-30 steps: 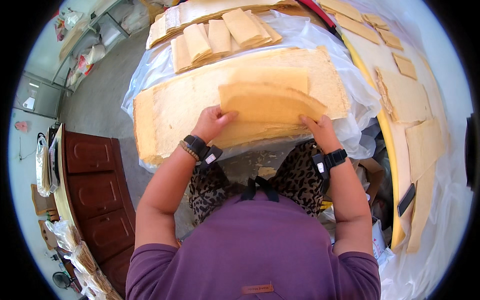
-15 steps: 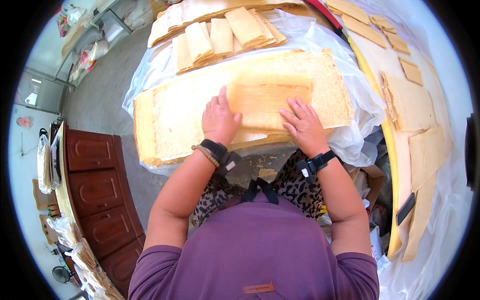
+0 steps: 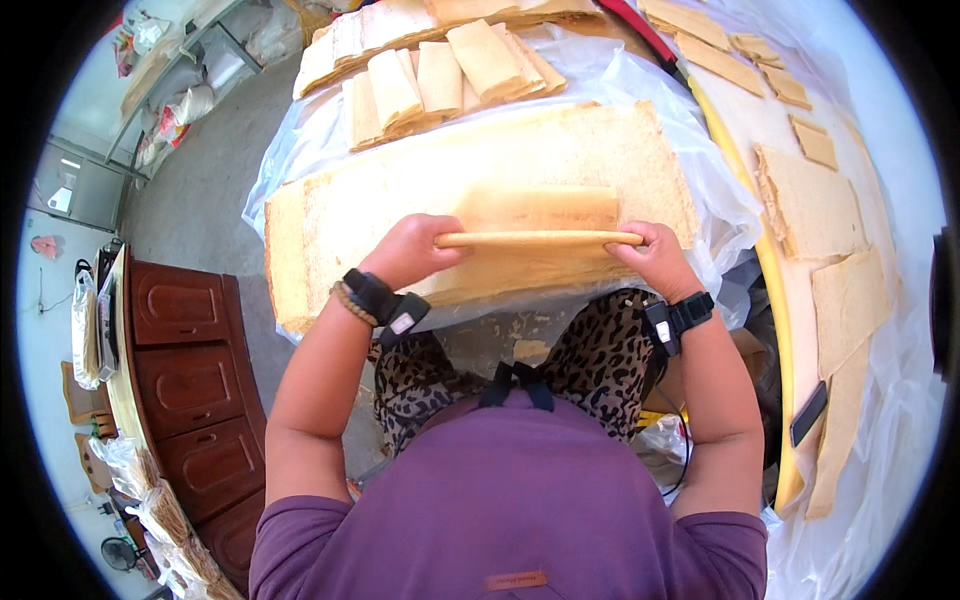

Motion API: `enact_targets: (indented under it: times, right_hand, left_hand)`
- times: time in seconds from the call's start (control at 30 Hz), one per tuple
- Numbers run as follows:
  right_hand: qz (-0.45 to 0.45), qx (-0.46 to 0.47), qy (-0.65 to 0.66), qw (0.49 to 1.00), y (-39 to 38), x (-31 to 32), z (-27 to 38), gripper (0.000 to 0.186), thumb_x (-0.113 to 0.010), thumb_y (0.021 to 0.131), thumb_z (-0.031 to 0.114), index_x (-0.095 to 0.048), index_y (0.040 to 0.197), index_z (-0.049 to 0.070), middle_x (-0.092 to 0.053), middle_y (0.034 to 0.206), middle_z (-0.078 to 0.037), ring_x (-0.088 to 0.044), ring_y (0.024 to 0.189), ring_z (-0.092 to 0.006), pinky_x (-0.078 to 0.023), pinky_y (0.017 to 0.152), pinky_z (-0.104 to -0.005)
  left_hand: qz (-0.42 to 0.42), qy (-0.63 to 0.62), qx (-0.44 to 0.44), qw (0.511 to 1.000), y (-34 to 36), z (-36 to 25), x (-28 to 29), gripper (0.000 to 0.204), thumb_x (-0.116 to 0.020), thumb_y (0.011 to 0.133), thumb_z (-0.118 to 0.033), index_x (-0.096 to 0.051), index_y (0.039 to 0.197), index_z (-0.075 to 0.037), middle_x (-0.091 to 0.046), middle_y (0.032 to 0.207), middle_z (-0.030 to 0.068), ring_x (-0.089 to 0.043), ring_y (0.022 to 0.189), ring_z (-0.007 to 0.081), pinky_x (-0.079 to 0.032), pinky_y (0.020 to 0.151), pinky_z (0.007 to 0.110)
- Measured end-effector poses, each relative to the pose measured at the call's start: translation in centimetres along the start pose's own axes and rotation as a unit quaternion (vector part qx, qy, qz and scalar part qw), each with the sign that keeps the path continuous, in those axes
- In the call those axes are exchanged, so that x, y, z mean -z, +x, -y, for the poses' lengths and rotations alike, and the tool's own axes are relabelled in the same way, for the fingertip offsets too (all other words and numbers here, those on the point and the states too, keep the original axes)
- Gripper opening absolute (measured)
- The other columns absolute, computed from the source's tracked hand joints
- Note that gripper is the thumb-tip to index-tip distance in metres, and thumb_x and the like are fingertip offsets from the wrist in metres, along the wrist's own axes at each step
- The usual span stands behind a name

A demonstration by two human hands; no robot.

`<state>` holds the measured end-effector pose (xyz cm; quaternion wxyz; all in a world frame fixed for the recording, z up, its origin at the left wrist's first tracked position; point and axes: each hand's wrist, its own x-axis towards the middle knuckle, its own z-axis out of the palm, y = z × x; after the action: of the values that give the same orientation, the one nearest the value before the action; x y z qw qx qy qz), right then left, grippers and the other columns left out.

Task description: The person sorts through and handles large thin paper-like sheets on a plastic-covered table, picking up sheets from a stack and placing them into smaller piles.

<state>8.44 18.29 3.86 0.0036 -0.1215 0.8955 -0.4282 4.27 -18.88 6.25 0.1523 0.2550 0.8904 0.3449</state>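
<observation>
My left hand (image 3: 414, 252) and my right hand (image 3: 657, 260) pinch the two ends of a thin tan folded sheet (image 3: 540, 239), fingers closed on it. Its folded edge is lifted toward me and runs straight between the hands. Beyond that edge, part of a tan sheet (image 3: 545, 206) shows, darker along one strip; whether it is the same piece I cannot tell. Underneath lies a wide stack of large pale-tan sheets (image 3: 350, 215) with rough edges. Just past the stack rests a row of several folded tan bundles (image 3: 440, 78), overlapping one another.
Crinkled clear plastic (image 3: 725, 205) spreads under the stack. To the right, a yellow-edged table (image 3: 773, 300) holds more flat sheets (image 3: 810, 200) and a dark phone (image 3: 809, 414). A brown wooden cabinet (image 3: 190, 385) stands at left, beside the grey floor (image 3: 215, 180).
Both hands have gone from resting flat on the folded sheet to gripping its ends. The sheet's near edge is now raised, and the hands have spread apart.
</observation>
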Motion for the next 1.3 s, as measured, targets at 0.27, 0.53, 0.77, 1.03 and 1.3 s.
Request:
enact_targets:
  times: [0.27,0.53,0.77,1.03,1.3]
  right_hand:
    - [-0.155,-0.159,0.06,0.973,3.0,-3.2,-1.3,0.031,-0.069,0.09,0.031,-0.065,0.084,0.001,-0.059,0.066,-0.006,-0.055,0.059,-0.0168,-0.044,0.057,-0.0328]
    - [-0.145,-0.17,-0.216,0.951,4.4,-3.7,-0.3,0.038,-0.063,0.091,0.041,-0.063,0.086,0.003,-0.065,0.077,-0.02,-0.062,0.069,-0.0394,-0.046,0.062,-0.0481]
    - [-0.219,0.094,-0.374,0.896,4.4,-5.3,4.0,0.051,-0.065,0.086,0.047,-0.062,0.126,0.016,-0.061,0.13,-0.014,-0.053,0.125,-0.0314,-0.037,0.106,-0.0496]
    - [-0.033,0.092,-0.352,0.931,3.0,-7.2,1.9,0.071,-0.062,0.086,0.054,-0.047,0.144,0.017,-0.036,0.154,-0.011,-0.027,0.145,-0.0346,-0.017,0.117,-0.0558]
    - [-0.137,0.009,-0.074,0.988,0.4,-3.0,0.9,0.053,-0.058,0.091,0.016,-0.047,0.141,0.001,-0.044,0.147,-0.019,-0.038,0.139,-0.0333,-0.027,0.117,-0.0426]
  left_hand:
    - [-0.208,-0.149,0.217,0.942,1.4,3.5,-5.0,0.027,-0.064,0.092,-0.028,-0.065,0.081,-0.004,-0.062,0.065,0.0066,-0.056,0.06,0.016,-0.048,0.061,0.034]
    - [-0.278,0.298,0.061,0.911,3.1,-2.8,-6.5,0.051,-0.064,0.09,-0.039,-0.053,0.128,-0.009,-0.056,0.13,0.014,-0.053,0.12,0.0299,-0.041,0.1,0.042]
    - [-0.111,0.274,-0.065,0.953,3.2,-3.3,-8.7,0.077,-0.061,0.087,-0.057,-0.042,0.146,-0.011,-0.035,0.155,0.0129,-0.026,0.146,0.0309,-0.019,0.12,0.047]
    - [-0.115,0.302,-0.048,0.945,1.7,-0.6,-6.7,0.072,-0.059,0.089,-0.053,-0.045,0.143,-0.008,-0.04,0.151,0.0156,-0.031,0.144,0.0331,-0.02,0.119,0.047]
    - [-0.041,0.317,-0.071,0.945,1.8,0.8,-2.4,0.036,-0.065,0.087,-0.02,-0.061,0.122,-0.011,-0.07,0.102,0.0102,-0.068,0.09,0.0286,-0.056,0.075,0.037]
